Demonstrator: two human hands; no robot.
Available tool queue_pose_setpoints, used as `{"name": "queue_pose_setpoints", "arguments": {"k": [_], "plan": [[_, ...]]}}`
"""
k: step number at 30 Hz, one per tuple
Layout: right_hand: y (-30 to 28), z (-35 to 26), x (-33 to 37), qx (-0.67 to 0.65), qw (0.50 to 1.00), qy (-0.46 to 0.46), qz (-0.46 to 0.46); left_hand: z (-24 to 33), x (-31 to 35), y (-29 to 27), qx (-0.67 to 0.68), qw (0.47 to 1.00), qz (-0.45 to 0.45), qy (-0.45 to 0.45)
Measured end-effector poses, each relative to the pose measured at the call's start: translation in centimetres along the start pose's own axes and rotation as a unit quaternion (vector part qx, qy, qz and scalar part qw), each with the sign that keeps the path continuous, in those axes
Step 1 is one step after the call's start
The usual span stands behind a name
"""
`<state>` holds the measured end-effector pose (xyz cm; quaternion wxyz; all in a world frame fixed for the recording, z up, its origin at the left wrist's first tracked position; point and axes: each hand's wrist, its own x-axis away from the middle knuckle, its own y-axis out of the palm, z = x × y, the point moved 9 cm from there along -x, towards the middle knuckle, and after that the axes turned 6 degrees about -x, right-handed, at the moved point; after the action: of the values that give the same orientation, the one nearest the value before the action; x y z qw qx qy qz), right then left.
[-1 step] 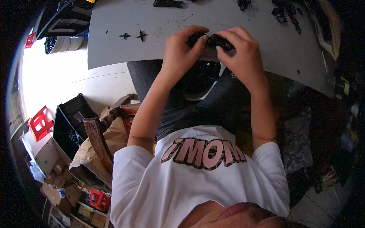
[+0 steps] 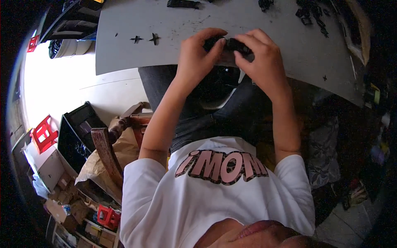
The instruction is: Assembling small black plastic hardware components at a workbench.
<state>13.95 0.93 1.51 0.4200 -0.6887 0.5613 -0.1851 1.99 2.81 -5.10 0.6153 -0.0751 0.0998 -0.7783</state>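
Observation:
Above the near edge of the grey table (image 2: 136, 58), my left hand (image 2: 196, 56) is closed on a dark piece mostly covered by its fingers. My right hand (image 2: 264, 56) grips a black plastic-looking part (image 2: 239, 46) with thumb and fingers, right beside the left fingertips. Whether the two dark pieces are joined cannot be made out. To the left of my hands lie two small black cross-shaped pieces, one flat (image 2: 135, 39) and one more upright (image 2: 154, 39).
A long black part (image 2: 183, 4) lies at the far edge. Black parts (image 2: 306, 18) are heaped at the far right, with a tiny cross-shaped piece (image 2: 324, 77) nearer. A wooden chair (image 2: 105, 153), black crate (image 2: 78, 128) and red stool (image 2: 43, 134) stand lower left.
My right hand has shifted slightly, and the black part in it appears turned a little. My left hand stays in about the same place.

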Motion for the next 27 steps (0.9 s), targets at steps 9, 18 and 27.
{"name": "queue_pose_setpoints", "arguments": {"k": [9,18,27], "plan": [[1.0,0.4,0.4,-0.005,0.999,0.022,0.033,1.2,0.2,-0.3,-0.017,0.999,0.005,0.044],[3.3,4.0,1.4,-0.285,0.945,0.148,-0.066,1.5,1.0,-0.2,0.152,0.987,-0.049,0.017],[3.5,2.6,1.0,-0.443,0.888,0.121,-0.035,1.9,0.8,-1.4,0.183,0.983,-0.007,0.01]]}}
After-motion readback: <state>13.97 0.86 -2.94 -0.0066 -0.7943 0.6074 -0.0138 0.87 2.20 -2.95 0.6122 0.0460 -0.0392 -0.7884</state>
